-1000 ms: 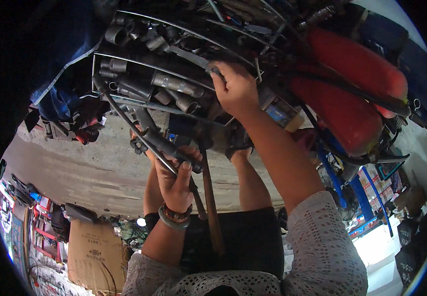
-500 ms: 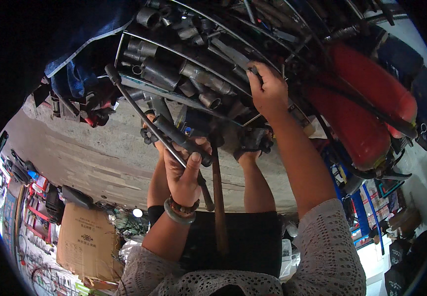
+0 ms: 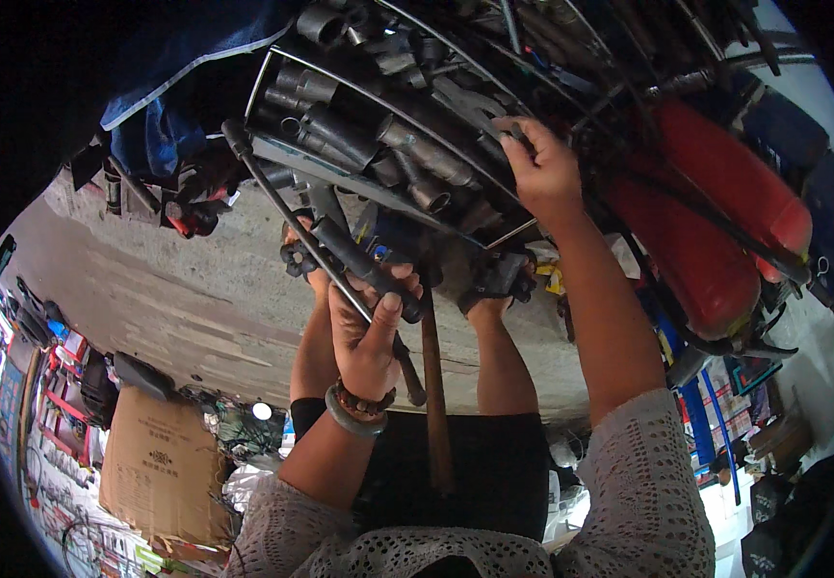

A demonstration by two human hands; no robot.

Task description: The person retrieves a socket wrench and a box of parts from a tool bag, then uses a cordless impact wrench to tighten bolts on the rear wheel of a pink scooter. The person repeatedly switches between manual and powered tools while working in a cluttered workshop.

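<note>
Left hand (image 3: 367, 339) clasps a shiny rod (image 3: 282, 205) and dark cylinder (image 3: 350, 254); right hand (image 3: 545, 173) pinches a flat metal strip (image 3: 467, 106).

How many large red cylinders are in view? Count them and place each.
2, both to the right of the right hand: the upper red cylinder farther right, the lower red cylinder beside it, down and left. Others may be hidden.

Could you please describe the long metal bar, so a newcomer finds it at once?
Below the metal rack of metal tubes, look for the left hand. The long metal bar slants up-left from it. Unlike the shorter, thicker dark cylinder alongside, it is thin and shiny.
</note>
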